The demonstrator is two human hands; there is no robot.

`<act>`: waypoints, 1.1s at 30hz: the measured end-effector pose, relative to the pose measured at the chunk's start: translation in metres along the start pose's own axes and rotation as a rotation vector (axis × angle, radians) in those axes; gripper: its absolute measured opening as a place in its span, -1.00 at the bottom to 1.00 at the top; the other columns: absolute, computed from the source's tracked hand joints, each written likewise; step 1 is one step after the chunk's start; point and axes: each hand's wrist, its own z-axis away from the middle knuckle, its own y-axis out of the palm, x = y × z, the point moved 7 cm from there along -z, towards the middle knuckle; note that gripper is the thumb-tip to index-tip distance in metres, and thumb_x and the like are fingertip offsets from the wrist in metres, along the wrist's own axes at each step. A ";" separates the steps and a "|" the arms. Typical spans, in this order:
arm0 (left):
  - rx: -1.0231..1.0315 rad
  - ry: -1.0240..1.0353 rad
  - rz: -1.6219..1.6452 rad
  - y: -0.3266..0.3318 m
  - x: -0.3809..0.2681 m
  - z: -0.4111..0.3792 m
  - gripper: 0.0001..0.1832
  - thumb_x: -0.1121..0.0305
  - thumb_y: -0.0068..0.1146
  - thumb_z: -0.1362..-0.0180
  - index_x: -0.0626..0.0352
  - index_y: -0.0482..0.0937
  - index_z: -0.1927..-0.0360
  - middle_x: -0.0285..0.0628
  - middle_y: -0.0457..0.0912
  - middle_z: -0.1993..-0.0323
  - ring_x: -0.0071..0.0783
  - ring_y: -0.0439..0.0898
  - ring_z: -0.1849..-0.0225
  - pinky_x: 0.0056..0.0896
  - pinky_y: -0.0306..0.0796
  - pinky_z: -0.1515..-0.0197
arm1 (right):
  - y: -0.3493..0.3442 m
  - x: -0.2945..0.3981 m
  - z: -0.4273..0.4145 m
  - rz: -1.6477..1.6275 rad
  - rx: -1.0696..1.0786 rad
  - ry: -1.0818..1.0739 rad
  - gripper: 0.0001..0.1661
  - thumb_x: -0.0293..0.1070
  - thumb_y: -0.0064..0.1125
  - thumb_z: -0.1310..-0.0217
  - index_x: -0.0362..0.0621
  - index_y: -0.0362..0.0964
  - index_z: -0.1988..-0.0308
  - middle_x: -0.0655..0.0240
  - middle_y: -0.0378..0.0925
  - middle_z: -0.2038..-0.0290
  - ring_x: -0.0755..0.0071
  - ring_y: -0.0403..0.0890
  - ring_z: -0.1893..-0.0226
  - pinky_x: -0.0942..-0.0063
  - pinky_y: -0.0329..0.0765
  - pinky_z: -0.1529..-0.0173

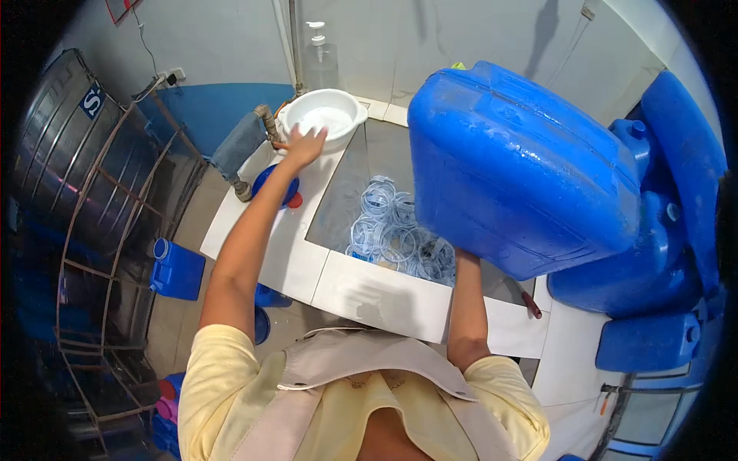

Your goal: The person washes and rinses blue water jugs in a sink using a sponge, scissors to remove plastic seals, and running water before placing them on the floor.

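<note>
My left hand (307, 148), slightly blurred, reaches over the near rim of a white plastic basin (353, 133) with its fingers apart. White foam or suds (326, 118) appear inside the basin. A large blue plastic jerrycan (519, 173) is tilted over a grey sink (340, 201). My right forearm (468, 299) runs beneath the jerrycan, whose body hides my right hand; the arm appears to hold it up. Down in the sink, to the jerrycan's left, lies a heap of clear plastic rings (398, 230).
A clear pump bottle (321, 63) stands behind the basin. Several blue jerrycans (622, 282) crowd the right side. On the white tiled counter (375, 282) a blue bowl (277, 181) sits beside a red cap (295, 200). A steel tank (75, 150) and rusty metal frame (109, 173) stand left.
</note>
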 end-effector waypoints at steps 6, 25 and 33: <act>0.132 0.127 1.061 0.104 -0.084 -0.001 -0.22 -0.22 -0.51 -0.20 0.18 0.04 -0.30 -0.11 0.12 -0.29 -0.24 0.10 -0.30 -0.07 0.02 -0.28 | -0.006 0.045 -0.005 -0.120 -0.020 0.058 -0.56 -0.18 -0.13 -0.20 -0.14 0.22 -0.03 0.15 0.27 -0.14 0.10 0.21 -0.20 0.24 0.11 -0.28; 0.075 0.953 -1.072 0.025 0.043 0.091 -0.70 0.30 0.03 0.03 0.15 0.51 0.20 -0.15 0.45 0.07 -0.23 0.24 -0.20 0.20 -0.04 -0.25 | -0.210 -0.066 0.002 -0.831 -0.411 0.344 -0.77 -0.36 0.02 -0.09 -0.11 0.42 0.20 0.22 0.44 -0.03 0.11 0.30 -0.17 0.26 0.14 -0.27; 0.250 0.214 0.569 0.060 -0.074 0.010 -0.73 0.32 -0.05 -0.15 0.18 0.37 0.09 -0.19 0.51 0.29 -0.40 0.52 0.34 -0.45 0.42 0.34 | -0.216 0.014 -0.035 -0.161 -0.356 0.050 -0.83 -0.40 0.19 0.23 -0.08 0.49 0.44 0.37 0.51 0.04 -0.02 0.30 -0.16 0.00 0.04 -0.29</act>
